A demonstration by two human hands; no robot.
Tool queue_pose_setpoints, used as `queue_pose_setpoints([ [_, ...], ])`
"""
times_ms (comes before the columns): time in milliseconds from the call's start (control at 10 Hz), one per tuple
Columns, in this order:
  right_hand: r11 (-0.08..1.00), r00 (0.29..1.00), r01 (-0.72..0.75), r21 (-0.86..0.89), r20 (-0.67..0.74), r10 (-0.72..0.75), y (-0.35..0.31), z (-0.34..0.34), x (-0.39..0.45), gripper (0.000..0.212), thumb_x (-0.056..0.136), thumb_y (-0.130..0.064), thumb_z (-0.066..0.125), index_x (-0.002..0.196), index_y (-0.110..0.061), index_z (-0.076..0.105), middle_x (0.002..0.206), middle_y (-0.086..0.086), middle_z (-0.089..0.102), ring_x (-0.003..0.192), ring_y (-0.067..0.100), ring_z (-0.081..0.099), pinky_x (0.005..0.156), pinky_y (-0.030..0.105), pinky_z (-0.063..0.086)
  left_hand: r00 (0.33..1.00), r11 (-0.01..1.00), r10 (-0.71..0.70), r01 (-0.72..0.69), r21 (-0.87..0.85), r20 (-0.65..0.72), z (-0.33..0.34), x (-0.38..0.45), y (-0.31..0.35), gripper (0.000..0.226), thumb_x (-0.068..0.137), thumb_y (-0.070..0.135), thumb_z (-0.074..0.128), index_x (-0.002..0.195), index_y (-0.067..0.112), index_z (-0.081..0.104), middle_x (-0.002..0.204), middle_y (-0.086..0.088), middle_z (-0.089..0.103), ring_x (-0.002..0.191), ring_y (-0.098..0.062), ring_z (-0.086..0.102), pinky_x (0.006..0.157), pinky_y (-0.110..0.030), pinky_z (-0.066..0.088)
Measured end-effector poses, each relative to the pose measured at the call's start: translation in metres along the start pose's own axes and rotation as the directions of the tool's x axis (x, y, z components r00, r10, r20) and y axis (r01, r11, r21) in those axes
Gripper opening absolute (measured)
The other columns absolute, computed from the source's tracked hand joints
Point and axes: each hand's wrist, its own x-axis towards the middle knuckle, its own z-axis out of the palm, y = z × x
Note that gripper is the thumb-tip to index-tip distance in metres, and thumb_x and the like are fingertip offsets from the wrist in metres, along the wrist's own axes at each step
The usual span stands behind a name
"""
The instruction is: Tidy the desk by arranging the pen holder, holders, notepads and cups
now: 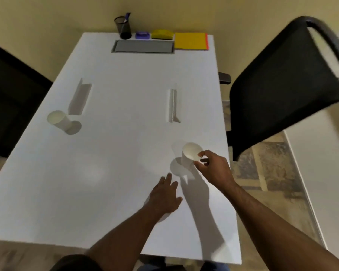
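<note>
My right hand (210, 165) pinches the upright near cup (191, 154), lower right of frame. My left hand (164, 194) lies spread, flat on the surface (106, 173), just below-left of it.

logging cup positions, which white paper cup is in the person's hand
The near-right paper cup, gripped by the right hand. The other paper cup stands untouched at the desk's left edge.

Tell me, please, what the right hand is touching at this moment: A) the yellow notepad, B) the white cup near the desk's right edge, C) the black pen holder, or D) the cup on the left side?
B: the right hand has its fingers around the white cup near the right edge of the desk.
</note>
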Motion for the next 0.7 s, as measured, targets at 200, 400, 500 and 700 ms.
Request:
queue_pose_setpoints([
  [200, 0.972, 0.969, 0.233, 0.043, 0.077, -0.236, -0.008, 0.004, 0.098, 0.036, 0.084, -0.036, 0.069, 0.113, -0.016, 0.062, 0.107, 0.005, 0.072, 0.09, 0.015, 0.068, 0.07, 0.021, 0.049, 0.972, 0.965, -0.236, 0.235, -0.115, -0.001, 0.007, 0.014, 0.039, 0.077, 0.093, 0.057, 0.04, 0.152, 0.016, 0.014, 0.161, -0.009, -0.008, 0.147, -0.038, -0.004, 0.117, -0.046, 0.019],
  [400, 0.945, 0.937, 0.32, 0.061, 0.129, -0.326, -0.013, 0.018, 0.152, 0.035, 0.086, -0.028, 0.066, 0.116, -0.011, 0.063, 0.113, 0.011, 0.07, 0.1, 0.026, 0.067, 0.085, 0.034, 0.052, 0.923, 0.874, -0.382, 0.379, -0.303, 0.051, 0.007, 0.016, 0.052, 0.077, 0.091, 0.059, 0.042, 0.152, 0.021, 0.016, 0.16, 0.007, -0.014, 0.147, -0.026, -0.013, 0.118, -0.043, 0.02],
  [500, 0.941, 0.918, 0.337, 0.041, 0.209, -0.338, -0.012, 0.022, 0.163, 0.038, 0.086, -0.025, 0.063, 0.122, -0.012, 0.06, 0.12, 0.011, 0.068, 0.107, 0.026, 0.064, 0.09, 0.035, 0.05, 0.908, 0.838, -0.418, 0.372, -0.399, -0.031, 0.008, 0.015, 0.056, 0.071, 0.091, 0.051, 0.048, 0.15, 0.02, 0.026, 0.161, 0.008, -0.004, 0.148, -0.023, -0.006, 0.117, -0.036, 0.016],
  [700, 0.908, 0.897, 0.403, 0.118, 0.146, -0.417, 0.005, 0.013, 0.144, 0.058, 0.089, -0.039, 0.062, 0.141, -0.025, 0.041, 0.136, 0.004, 0.058, 0.116, 0.02, 0.06, 0.094, 0.04, 0.051, 0.884, 0.82, -0.464, 0.404, -0.406, -0.057, 0.012, 0.017, 0.063, 0.068, 0.092, 0.047, 0.047, 0.151, 0.018, 0.025, 0.161, 0.007, -0.004, 0.148, -0.022, -0.005, 0.116, -0.036, 0.018],
])
